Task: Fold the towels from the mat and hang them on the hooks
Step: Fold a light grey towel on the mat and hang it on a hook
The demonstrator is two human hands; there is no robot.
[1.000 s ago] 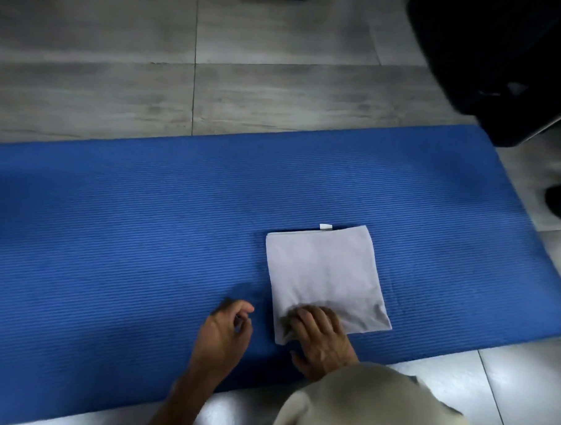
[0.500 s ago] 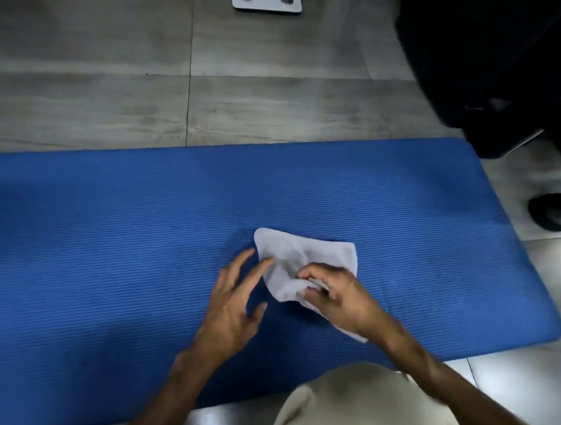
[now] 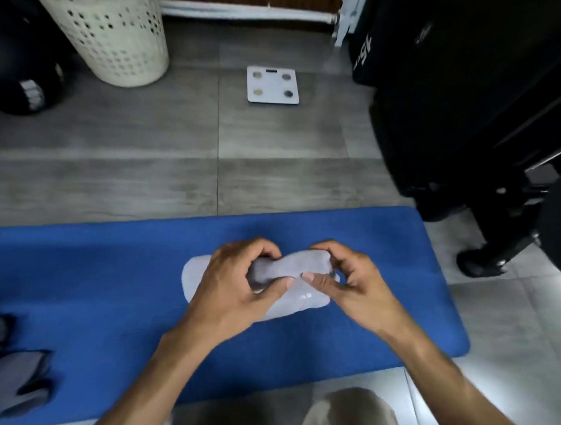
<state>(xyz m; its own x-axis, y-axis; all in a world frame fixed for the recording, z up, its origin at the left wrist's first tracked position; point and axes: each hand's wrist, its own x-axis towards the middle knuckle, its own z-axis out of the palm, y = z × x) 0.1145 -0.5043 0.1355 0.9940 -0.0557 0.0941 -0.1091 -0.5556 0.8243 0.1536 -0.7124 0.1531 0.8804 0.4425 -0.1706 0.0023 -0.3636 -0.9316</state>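
A small light grey towel (image 3: 297, 267) is bunched up between both hands above the blue mat (image 3: 87, 274). My left hand (image 3: 234, 284) grips its left part with curled fingers. My right hand (image 3: 350, 279) pinches its right end between thumb and fingers. Part of the towel hangs down below the hands toward the mat. A darker grey towel (image 3: 5, 380) lies crumpled on the mat at the lower left edge of the view. No hooks are in view.
A cream perforated laundry basket (image 3: 104, 28) stands at the back left on the grey tiled floor. A white bathroom scale (image 3: 272, 85) lies behind the mat. A large black object (image 3: 470, 108) with a stand fills the right side. My knee (image 3: 347, 417) shows at the bottom.
The folded towel has been lifted off the mat and gathered up between both hands. The left hand, empty before, now grips it. The view has tilted up, showing more floor.
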